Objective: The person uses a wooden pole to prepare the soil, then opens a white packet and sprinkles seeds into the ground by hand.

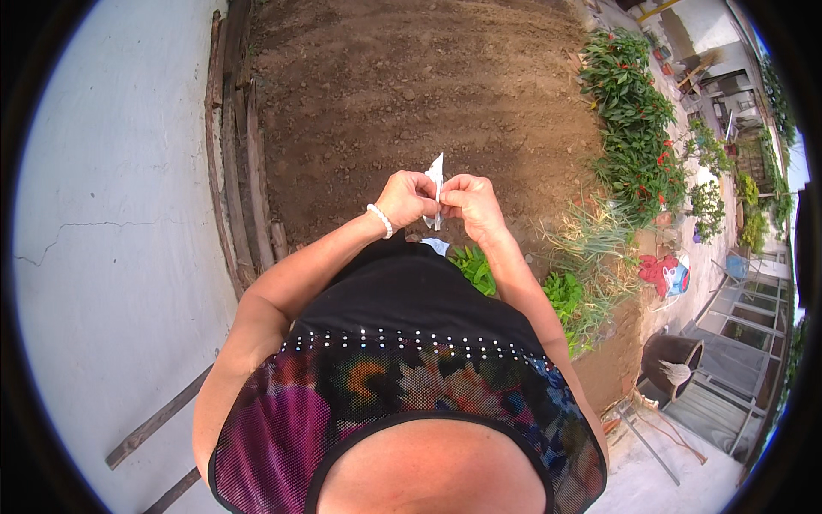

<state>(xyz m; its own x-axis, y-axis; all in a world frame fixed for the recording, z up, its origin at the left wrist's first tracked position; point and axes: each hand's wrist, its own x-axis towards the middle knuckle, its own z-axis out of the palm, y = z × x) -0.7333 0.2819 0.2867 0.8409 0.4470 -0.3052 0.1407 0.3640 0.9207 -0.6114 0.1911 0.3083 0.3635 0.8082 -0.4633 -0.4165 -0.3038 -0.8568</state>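
Both hands meet over bare tilled soil (pixel 411 96) in front of my body. Between them is a small white packet or folded paper (pixel 435 169), its pointed end towards the top of the view. My left hand (pixel 408 198), with a white beaded bracelet (pixel 380 221) at the wrist, pinches its left side. My right hand (pixel 474 202) pinches its right side with thumb and fingertips. Whether the packet is torn, or holds anything, cannot be told. Just below it, by the edge of my black top, another pale piece of paper or plastic (pixel 437 245) shows, partly hidden.
Wooden poles (pixel 258 173) lie along the white wall (pixel 122 160) at left. Pepper plants with red fruit (pixel 636 128) line the right side, with onion-like plants (pixel 594 238) and leafy greens (pixel 474 266) nearer. A large brown pot (pixel 658 363) stands at the lower right.
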